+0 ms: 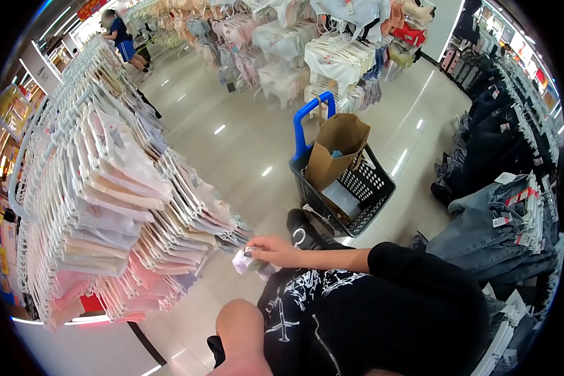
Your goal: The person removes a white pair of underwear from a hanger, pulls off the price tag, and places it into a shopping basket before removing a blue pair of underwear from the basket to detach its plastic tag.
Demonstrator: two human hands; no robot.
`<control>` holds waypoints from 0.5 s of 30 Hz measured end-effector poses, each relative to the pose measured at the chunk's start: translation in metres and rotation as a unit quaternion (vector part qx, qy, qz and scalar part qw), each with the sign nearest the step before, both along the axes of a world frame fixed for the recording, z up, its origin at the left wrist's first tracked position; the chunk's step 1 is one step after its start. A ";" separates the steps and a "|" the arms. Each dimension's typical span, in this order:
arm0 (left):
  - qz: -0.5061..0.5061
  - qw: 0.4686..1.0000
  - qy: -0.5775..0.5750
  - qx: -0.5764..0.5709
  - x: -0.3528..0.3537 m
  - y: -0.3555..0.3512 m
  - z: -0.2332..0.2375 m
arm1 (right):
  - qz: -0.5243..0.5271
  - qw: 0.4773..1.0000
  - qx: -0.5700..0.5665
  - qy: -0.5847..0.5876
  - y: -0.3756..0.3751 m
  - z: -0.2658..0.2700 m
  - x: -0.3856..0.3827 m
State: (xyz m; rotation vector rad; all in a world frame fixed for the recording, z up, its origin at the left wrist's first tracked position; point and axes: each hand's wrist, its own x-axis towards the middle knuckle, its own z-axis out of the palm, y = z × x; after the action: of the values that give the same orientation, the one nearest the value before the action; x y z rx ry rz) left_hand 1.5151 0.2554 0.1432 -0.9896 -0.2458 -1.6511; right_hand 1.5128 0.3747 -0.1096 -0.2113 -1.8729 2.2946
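My right hand (274, 252) reaches across in front of my body, its fingers closed on a small white and pale lilac garment (241, 262). The garment is bunched up, and its exact kind cannot be made out. Just beyond it, on the left, hangs a dense rack of pale pink, cream and white underwear (128, 169) on white hangers. Of my left arm (239, 329) only the bent part shows at the bottom; the hand is out of view. A white curved hook (299, 238) shows by my dark shoe (301, 222).
A black shopping basket (379, 185) with a blue handle (302, 122) stands on the floor ahead, holding a brown paper bag (338, 147). Jeans (489, 219) hang on the right. More underwear (338, 62) hangs at the back. A person (122, 41) stands far left.
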 end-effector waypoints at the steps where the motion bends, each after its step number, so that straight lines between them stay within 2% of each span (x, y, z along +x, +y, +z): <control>1: 0.112 0.992 -0.049 0.036 -0.004 0.001 -0.002 | 0.003 1.000 0.005 -0.004 0.002 0.000 -0.002; 3: 0.332 0.926 -0.144 0.108 -0.012 0.009 -0.003 | 0.012 1.000 0.016 -0.012 0.008 0.005 -0.007; 4: 0.253 0.963 -0.069 0.063 -0.016 0.014 -0.005 | 0.012 1.000 0.019 -0.014 0.011 0.005 -0.012; 6: 0.092 0.992 0.083 -0.031 -0.027 0.024 -0.013 | 0.029 0.999 0.038 -0.024 0.018 0.005 -0.022; 9: 0.089 0.955 0.054 -0.278 -0.053 0.029 -0.062 | 0.038 0.998 0.047 -0.023 0.031 -0.006 -0.041; 11: 0.083 0.897 0.027 -0.433 -0.071 0.057 -0.054 | 0.045 0.998 0.030 -0.019 0.049 -0.009 -0.053; 12: -0.030 0.930 0.037 -0.365 -0.082 0.086 -0.054 | 0.052 0.998 -0.009 -0.023 0.062 -0.010 -0.060; 13: 0.042 0.894 -0.104 -0.433 -0.088 0.099 -0.058 | 0.028 0.998 -0.034 -0.046 0.076 -0.004 -0.066; 14: 0.124 0.820 -0.226 -0.511 -0.095 0.112 -0.063 | 0.005 0.996 -0.059 -0.069 0.092 0.006 -0.070; 15: 0.120 0.813 -0.198 -0.534 -0.114 0.130 -0.064 | -0.019 0.992 -0.085 -0.090 0.109 0.014 -0.074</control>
State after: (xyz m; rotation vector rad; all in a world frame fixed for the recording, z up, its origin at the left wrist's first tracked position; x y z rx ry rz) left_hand 1.4015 0.3853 0.0797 -1.3073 -1.6524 -1.4103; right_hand 1.4388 0.4836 -0.0953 -0.4889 -1.7332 2.4824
